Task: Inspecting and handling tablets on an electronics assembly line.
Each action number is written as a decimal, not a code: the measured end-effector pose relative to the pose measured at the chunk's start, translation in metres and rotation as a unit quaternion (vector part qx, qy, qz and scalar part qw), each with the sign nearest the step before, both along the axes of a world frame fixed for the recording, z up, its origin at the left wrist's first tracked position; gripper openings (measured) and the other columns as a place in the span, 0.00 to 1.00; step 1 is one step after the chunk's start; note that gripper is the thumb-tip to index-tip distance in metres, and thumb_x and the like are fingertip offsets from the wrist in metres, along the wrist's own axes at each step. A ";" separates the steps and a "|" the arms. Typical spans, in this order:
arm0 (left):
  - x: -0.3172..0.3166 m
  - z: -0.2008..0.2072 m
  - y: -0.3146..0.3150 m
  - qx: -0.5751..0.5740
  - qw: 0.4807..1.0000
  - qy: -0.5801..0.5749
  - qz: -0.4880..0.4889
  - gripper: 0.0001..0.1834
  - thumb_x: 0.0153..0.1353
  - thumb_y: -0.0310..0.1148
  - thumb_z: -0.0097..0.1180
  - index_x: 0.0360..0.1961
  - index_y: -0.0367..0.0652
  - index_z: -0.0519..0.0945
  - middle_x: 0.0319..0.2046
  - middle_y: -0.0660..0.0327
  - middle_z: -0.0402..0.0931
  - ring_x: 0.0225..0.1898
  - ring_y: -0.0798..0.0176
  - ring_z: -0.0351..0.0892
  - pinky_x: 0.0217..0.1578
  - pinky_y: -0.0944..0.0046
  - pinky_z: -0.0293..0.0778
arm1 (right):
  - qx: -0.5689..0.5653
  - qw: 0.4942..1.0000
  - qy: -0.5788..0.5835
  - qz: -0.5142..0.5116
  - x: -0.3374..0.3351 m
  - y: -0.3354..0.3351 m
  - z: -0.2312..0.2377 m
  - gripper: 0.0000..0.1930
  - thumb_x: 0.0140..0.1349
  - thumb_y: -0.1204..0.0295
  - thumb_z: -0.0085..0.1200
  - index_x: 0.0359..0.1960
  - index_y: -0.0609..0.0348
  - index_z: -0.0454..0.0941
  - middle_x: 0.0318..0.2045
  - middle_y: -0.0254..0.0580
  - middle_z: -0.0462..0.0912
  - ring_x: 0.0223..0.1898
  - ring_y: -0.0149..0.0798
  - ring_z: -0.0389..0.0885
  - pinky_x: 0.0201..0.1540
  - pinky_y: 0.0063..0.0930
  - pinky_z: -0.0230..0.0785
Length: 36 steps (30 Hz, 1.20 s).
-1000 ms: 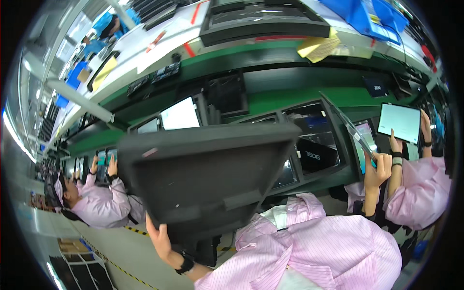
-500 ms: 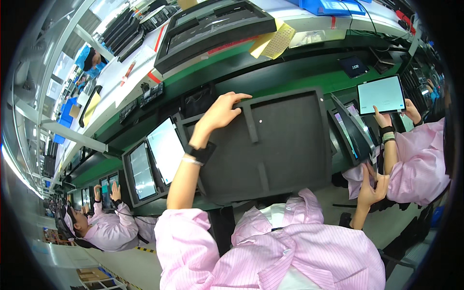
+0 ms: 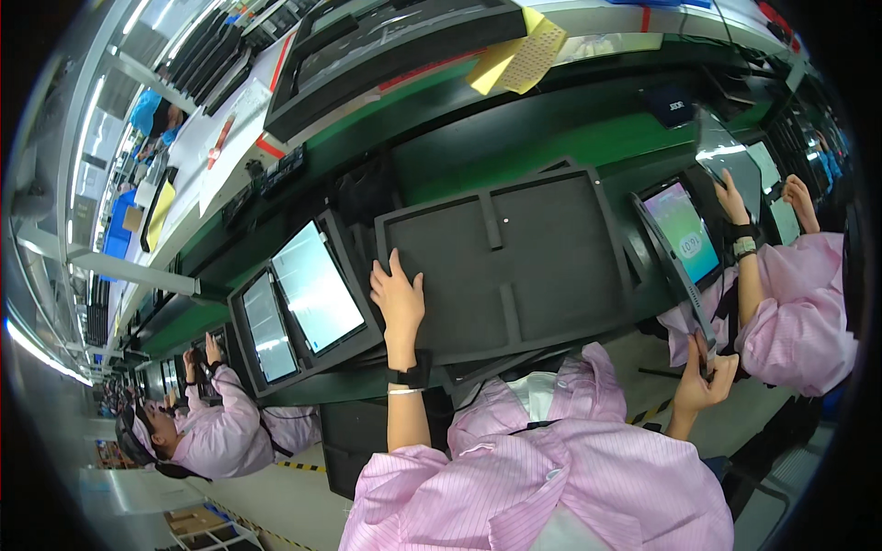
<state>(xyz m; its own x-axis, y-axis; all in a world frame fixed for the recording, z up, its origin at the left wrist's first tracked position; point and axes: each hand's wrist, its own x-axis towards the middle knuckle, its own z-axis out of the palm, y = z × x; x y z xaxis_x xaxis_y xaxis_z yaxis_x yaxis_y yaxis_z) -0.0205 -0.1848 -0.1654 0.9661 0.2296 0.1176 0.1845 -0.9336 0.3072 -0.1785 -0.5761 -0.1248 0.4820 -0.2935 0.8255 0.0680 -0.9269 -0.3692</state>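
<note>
One left hand [image 3: 398, 296]: splayed, unclenched, at black tray [image 3: 455, 294], mid-frame.
Right hand [image 3: 704, 382]: grasping thin dark device [image 3: 681, 274], right side.

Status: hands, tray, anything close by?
Left hand open, fingers spread, at left edge of black tray. Right hand gripping dark tablet, edge-on. Lit tablet beside it; co-worker's hand nearby.

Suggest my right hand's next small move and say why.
Probably lay the thin, dark, flat tablet into the right compartment of the black, rectangular foam tray: your right hand grips it beside the tray, whose compartments show bare foam, and your left hand touches the tray's left edge.
</note>
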 end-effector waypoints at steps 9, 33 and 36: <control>-0.032 -0.011 0.024 0.008 0.999 0.029 0.031 0.35 0.45 0.12 0.46 0.58 0.46 0.65 0.41 0.41 0.68 0.37 0.44 0.76 0.38 0.55 0.74 | 0.182 0.980 0.029 0.075 0.066 0.020 0.002 0.14 0.41 0.83 0.65 0.29 0.65 0.72 0.26 0.36 0.74 0.26 0.29 0.67 0.32 0.21 0.61; -0.100 0.081 -0.025 -0.651 0.732 0.006 -0.201 0.31 0.63 0.33 0.42 0.64 0.36 0.48 0.62 0.46 0.51 0.63 0.49 0.53 0.57 0.59 0.58 | 0.694 0.564 0.240 0.377 0.117 0.100 0.046 0.19 0.61 0.64 0.49 0.50 0.63 0.67 0.40 0.37 0.75 0.38 0.29 0.75 0.40 0.22 0.69; -0.123 0.105 -0.046 -0.743 0.619 0.065 -0.246 0.27 0.64 0.31 0.39 0.62 0.33 0.53 0.62 0.51 0.53 0.61 0.59 0.57 0.56 0.63 0.57 | 0.690 0.543 0.267 0.397 0.115 0.113 0.048 0.19 0.61 0.64 0.50 0.49 0.63 0.68 0.40 0.37 0.75 0.38 0.29 0.75 0.40 0.22 0.68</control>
